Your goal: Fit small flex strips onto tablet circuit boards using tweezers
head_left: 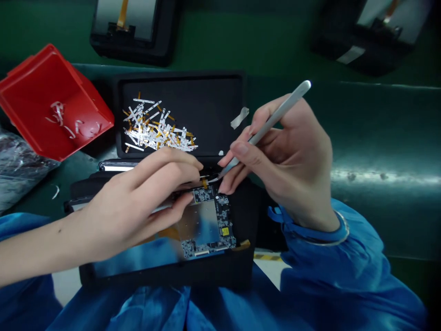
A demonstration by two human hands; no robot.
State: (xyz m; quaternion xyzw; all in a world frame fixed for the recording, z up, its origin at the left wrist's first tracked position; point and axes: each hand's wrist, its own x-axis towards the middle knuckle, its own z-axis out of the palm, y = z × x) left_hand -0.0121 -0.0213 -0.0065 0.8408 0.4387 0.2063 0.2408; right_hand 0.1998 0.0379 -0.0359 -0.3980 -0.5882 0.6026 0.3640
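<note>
My right hand (289, 156) grips a pair of silver tweezers (280, 111) like a pen. Their tips reach the top edge of a circuit board (223, 214), close to a small orange flex cable (206, 184). From the left, my left hand (144, 193) reaches over with fingers and thumb closed near that cable; whatever lies between the fingertips is hidden. The board sits on an opened device with a shiny panel (148, 255), lying in a black foam holder (165, 278). My left hand and forearm cover part of the device.
Beyond the device, a black tray (213, 96) holds a pile of white-and-orange flex strips (158, 128). A red bin (20, 101) with white scraps stands at left, near a clear plastic bag (20, 170). Two more devices in black holders (134, 50) (361, 50) lie at the back.
</note>
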